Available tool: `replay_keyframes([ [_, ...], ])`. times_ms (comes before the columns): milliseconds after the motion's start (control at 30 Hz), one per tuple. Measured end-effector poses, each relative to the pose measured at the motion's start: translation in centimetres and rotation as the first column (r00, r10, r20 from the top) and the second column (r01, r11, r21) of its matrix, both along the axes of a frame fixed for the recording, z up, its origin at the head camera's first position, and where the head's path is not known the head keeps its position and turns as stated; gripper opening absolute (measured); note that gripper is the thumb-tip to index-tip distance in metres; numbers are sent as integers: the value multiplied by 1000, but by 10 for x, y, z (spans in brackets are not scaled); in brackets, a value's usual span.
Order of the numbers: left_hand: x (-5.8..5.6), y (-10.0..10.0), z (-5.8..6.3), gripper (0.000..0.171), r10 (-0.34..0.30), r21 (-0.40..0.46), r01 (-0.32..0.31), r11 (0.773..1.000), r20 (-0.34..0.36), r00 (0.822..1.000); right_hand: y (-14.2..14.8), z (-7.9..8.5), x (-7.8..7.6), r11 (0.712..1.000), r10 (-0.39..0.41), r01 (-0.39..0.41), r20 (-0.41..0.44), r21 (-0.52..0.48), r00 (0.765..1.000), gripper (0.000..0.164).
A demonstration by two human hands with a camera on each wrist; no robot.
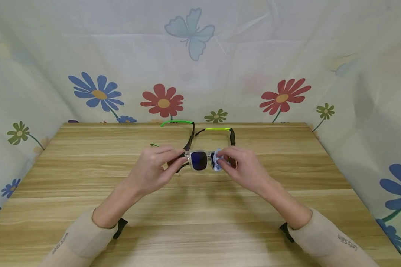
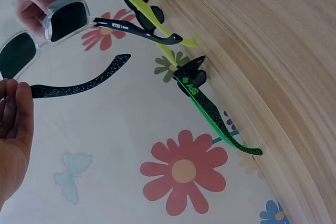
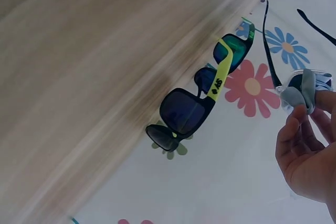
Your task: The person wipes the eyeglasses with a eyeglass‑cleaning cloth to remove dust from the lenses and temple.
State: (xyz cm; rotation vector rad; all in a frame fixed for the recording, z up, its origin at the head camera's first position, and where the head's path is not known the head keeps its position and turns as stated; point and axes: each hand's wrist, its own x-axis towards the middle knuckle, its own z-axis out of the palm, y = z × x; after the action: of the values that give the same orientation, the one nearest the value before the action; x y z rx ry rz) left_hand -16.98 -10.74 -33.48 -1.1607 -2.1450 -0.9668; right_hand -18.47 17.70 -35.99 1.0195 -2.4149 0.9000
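A pair of sunglasses [image 1: 199,160] with a clear frame, dark lenses and dark speckled temples is held up over the table between both hands. My left hand [image 1: 157,167] pinches it at the hinge corner on the left side. With thumb and fingers, my right hand [image 1: 244,165] pinches a light blue cloth [image 1: 217,161] against the right lens, most of which the cloth covers. In the left wrist view, the temples [image 2: 79,87] of these sunglasses stick out unfolded. The right wrist view shows the cloth [image 3: 302,93] folded around the lens edge.
Behind the hands, sunglasses with green temples [image 1: 177,121] and sunglasses with yellow temples [image 1: 218,129] lie on the wooden table [image 1: 200,222], partly hidden by the held pair. A flowered curtain [image 1: 234,66] hangs along the table's back and sides.
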Motion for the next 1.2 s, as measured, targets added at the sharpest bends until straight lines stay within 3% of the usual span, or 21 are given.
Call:
replay_keyframes([
  [500, -1, -1, 1, 18, -16, 21, 16, 1000, 2, 1000, 9, -6, -6, 995, -69, 63, 65, 83, 996, 9],
  [967, 0, 1, -1, 16, -17, -3, 17, 1000, 17, 1000, -2, 4, 4, 999, 24, -24, 23, 21, 999, 8],
  [1200, 0, 3, -4, 17, -39, 1, 39, 999, 23, 999, -5, 6, 7, 999, 17, -17, 15, 27, 1000, 8],
])
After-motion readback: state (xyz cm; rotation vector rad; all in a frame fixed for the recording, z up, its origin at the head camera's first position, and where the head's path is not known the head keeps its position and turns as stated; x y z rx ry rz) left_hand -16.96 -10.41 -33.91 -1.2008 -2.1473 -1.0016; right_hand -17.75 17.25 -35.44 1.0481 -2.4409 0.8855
